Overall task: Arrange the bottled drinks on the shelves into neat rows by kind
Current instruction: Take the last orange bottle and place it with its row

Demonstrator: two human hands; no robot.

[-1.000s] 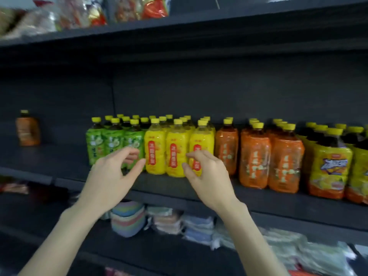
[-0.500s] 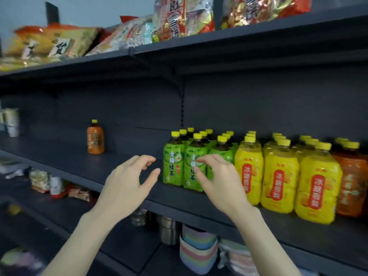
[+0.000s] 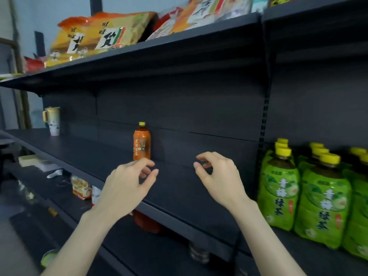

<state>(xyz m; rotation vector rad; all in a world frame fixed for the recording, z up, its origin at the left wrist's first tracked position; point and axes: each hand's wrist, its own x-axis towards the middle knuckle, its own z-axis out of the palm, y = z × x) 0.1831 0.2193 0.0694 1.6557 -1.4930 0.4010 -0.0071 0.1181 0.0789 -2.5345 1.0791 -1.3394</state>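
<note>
A lone orange-labelled tea bottle (image 3: 141, 142) with a yellow cap stands upright at the back of the dark middle shelf (image 3: 179, 188). My left hand (image 3: 127, 186) hovers just in front of and below it, fingers loosely curled, holding nothing. My right hand (image 3: 219, 176) hangs to the right over bare shelf, also loosely curled and empty. Rows of green tea bottles (image 3: 282, 188) with yellow caps stand at the far right of the same shelf, apart from both hands.
Snack bags (image 3: 103, 34) lie on the top shelf. A cup with a handle (image 3: 52, 120) stands at the shelf's far left. The lower shelf holds packets (image 3: 80, 187), a red item (image 3: 147, 222) and small tins (image 3: 199, 253). An upright post (image 3: 263, 124) divides the shelf bays.
The view has swung left along the shelf. The yellow and orange rows have left the frame, the green bottles sit at the right edge, and the lone orange bottle is now just beyond my left hand.
</note>
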